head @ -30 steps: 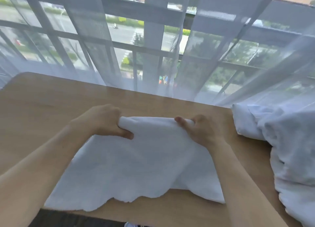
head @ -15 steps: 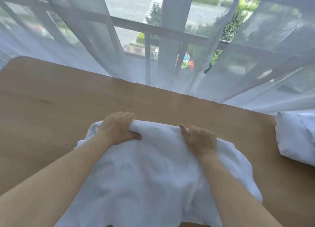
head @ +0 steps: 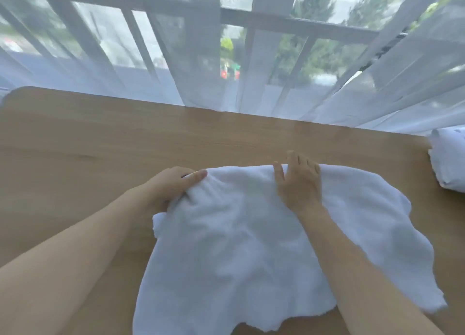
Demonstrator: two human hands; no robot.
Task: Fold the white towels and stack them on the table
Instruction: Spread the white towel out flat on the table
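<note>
A white towel (head: pixel 239 246) lies rumpled on the wooden table (head: pixel 100 146), its near edge hanging toward me. My left hand (head: pixel 171 186) grips the towel's far left corner, thumb on top and fingers tucked under the cloth. My right hand (head: pixel 298 181) lies on the far edge with its fingers spread flat, pressing the cloth onto the table. Both forearms reach in from the bottom of the view.
More white towels (head: pixel 450 161) are bunched at the table's right edge. A sheer white curtain (head: pixel 201 70) hangs along the far edge of the table, in front of a window with white railings. Bare wood stretches to the left and behind the towel.
The towel's far edge has been carried away from me and laid down on the table. My right hand has gone from pinching the cloth to lying flat on it.
</note>
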